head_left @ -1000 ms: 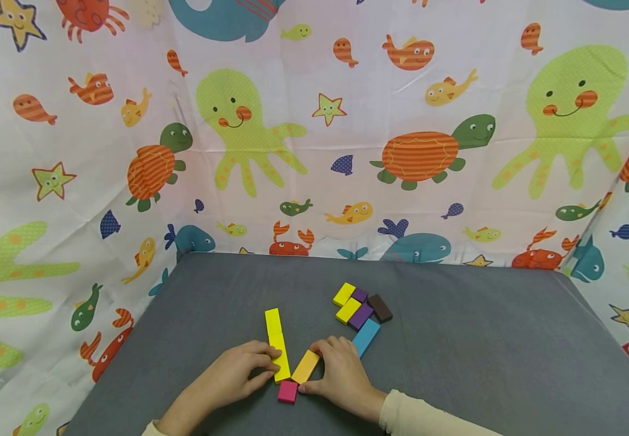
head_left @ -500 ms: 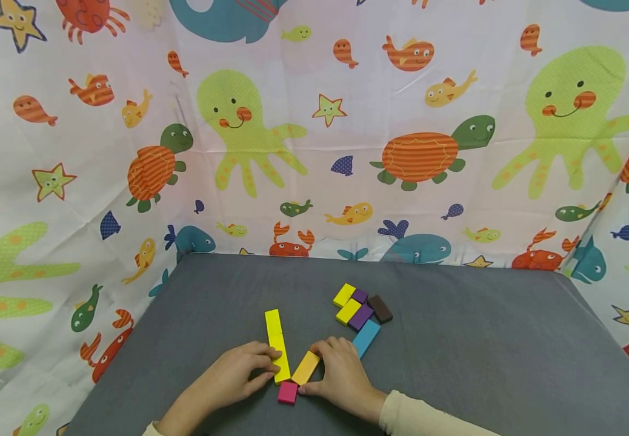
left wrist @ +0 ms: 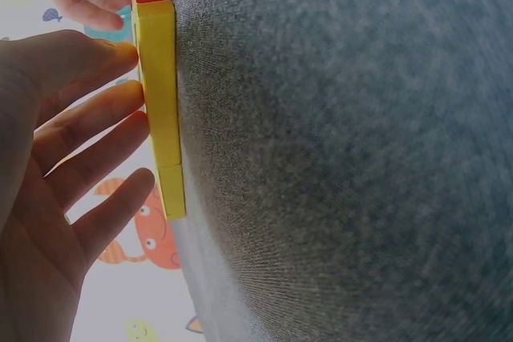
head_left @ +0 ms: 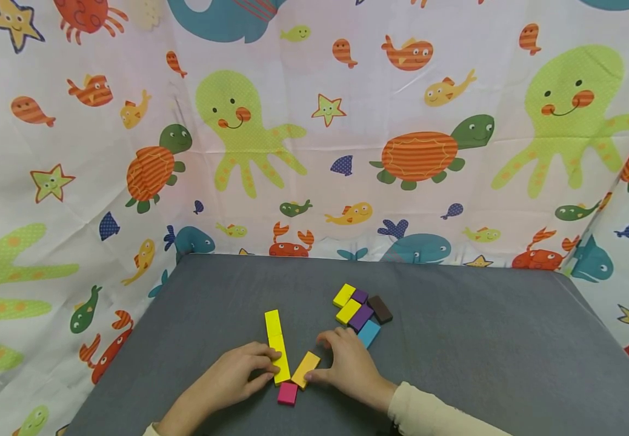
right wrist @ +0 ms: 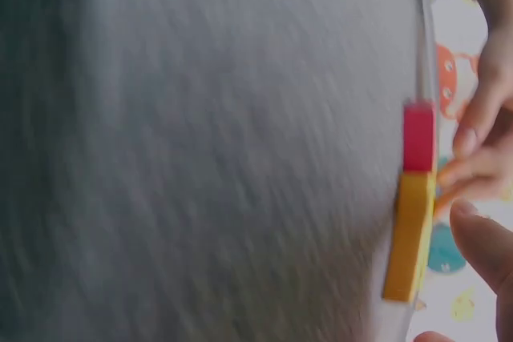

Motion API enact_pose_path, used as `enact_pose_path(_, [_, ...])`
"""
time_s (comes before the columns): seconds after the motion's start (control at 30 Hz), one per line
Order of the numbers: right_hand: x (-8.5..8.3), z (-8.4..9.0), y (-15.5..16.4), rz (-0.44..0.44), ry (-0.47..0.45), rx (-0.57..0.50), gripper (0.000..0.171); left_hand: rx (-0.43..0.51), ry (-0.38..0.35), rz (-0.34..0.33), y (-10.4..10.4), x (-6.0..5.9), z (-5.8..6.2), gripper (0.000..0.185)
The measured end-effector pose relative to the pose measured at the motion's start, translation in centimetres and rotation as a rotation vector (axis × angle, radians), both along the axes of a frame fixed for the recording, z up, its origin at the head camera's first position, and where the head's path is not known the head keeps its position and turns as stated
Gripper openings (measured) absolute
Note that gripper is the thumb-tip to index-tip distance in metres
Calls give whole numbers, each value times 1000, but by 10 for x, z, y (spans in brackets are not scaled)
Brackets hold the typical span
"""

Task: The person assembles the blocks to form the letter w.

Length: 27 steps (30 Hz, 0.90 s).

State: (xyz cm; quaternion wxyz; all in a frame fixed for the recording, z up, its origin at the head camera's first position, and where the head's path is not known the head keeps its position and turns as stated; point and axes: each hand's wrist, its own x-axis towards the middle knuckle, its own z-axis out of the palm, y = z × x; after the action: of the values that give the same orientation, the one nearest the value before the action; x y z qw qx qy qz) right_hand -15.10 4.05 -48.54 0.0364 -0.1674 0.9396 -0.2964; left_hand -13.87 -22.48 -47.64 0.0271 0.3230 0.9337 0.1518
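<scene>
I am watching the orange block lying flat on the grey bench, its long axis slanting from near-left to far-right, its near end closing on the pink block. It is sitting just to the left of my right hand: the thumb is touching its near right edge while the other fingers are arching loosely above its far end, so I am reading that hand as relaxed and nudging, not pinching. My left hand is lying on the other side, fingers straight and pressing against the long yellow block, which is running almost straight away from me with a second yellow block butting its far end. The right hand is clearly the nearer one to the orange block.

The head view is giving me the whole V of the two bars and the cluster of yellow, purple, brown and blue blocks beyond. The left wrist view is showing what that hides: straight fingers flat against the yellow block's side. The right wrist view is blurring, yet the orange block is showing end to end with the pink block.
</scene>
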Motion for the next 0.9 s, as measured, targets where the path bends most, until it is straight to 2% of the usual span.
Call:
enact_pose_path(0.23, [-23,7,19,-91,54,-83,65,2,-12,7,0,0,1,16])
enact_pose_path(0.47, [-48,6,38,-201,76,-120,62,0,-25,5,-1,0,1,16])
enact_pose_path(0.7, [-63,-7,48,-254,140,-38,65,-5,-23,4,0,0,2,16])
enact_pose_path(0.9, [-64,-11,51,-278,166,39,69,-16,-29,11,2,0,3,16])
